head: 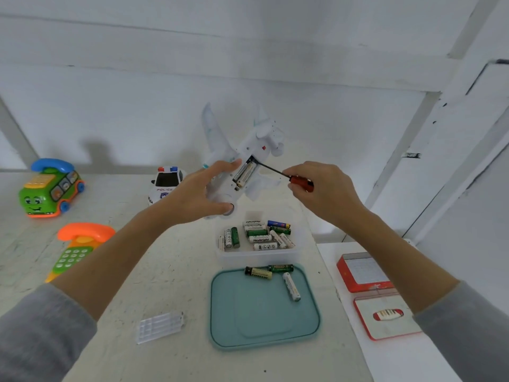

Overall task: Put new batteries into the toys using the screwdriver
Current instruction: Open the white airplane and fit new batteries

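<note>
My left hand (pixel 201 194) grips a white toy airplane (pixel 256 150), held belly-up above the table. Its battery compartment (pixel 245 172) is uncovered, with batteries lying inside. My right hand (pixel 319 191) pinches the red handle of a screwdriver (pixel 300 183); the black shaft reaches left and its tip sits at the compartment's upper end. A clear battery cover (pixel 159 326) lies on the table near my left sleeve. A clear box (pixel 259 252) holds several batteries. Three loose batteries (pixel 272 274) lie on a teal tray (pixel 264 326).
A toy police car (pixel 165 183) stands behind my left hand. At the left are a green toy bus phone (pixel 49 191) and an orange-and-green toy phone (pixel 77 249). A red tin (pixel 363 274) and its lid (pixel 385 318) rest on the right-hand table.
</note>
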A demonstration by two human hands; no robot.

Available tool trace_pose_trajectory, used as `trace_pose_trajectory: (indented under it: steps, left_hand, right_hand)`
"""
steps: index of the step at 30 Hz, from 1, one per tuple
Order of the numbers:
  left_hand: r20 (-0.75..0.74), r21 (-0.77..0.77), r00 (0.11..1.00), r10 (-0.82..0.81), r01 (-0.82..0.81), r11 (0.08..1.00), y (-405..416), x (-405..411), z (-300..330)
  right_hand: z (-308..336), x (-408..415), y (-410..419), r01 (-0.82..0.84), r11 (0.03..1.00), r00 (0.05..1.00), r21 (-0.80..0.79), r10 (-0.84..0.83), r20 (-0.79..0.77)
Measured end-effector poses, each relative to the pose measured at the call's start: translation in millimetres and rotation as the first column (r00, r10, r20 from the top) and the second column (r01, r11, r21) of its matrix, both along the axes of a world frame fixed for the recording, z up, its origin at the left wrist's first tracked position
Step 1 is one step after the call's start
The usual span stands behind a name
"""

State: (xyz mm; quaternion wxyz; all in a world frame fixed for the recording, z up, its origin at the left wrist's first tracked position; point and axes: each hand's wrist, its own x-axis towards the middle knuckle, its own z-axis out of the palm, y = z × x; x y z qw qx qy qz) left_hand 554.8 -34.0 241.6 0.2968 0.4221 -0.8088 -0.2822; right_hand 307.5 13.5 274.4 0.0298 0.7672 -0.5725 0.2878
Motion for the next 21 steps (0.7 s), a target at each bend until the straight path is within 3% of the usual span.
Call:
trace_pose_trajectory:
  steps: [8, 15, 21]
  left_hand:
    - [0.198, 0.001, 0.979, -0.048, 0.049, 0.999, -10, -9, 3]
    - [0.270, -0.029, 0.960, -0.079, 0.090, 0.996, -16, -12, 7]
    - [0.238, -0.027, 0.969, -0.067, 0.076, 0.997, -27, -15, 8]
  right_hand:
    - [9, -2, -6, 0.059, 0.993, 0.989, 0.106, -0.043, -0.145]
    - [9, -9, -13, 0.036, 0.976, 0.999, 0.217, -0.029, -0.037]
    - [-9, -15, -19, 0.021, 0.984, 0.998, 0.178, -0.030, 0.047]
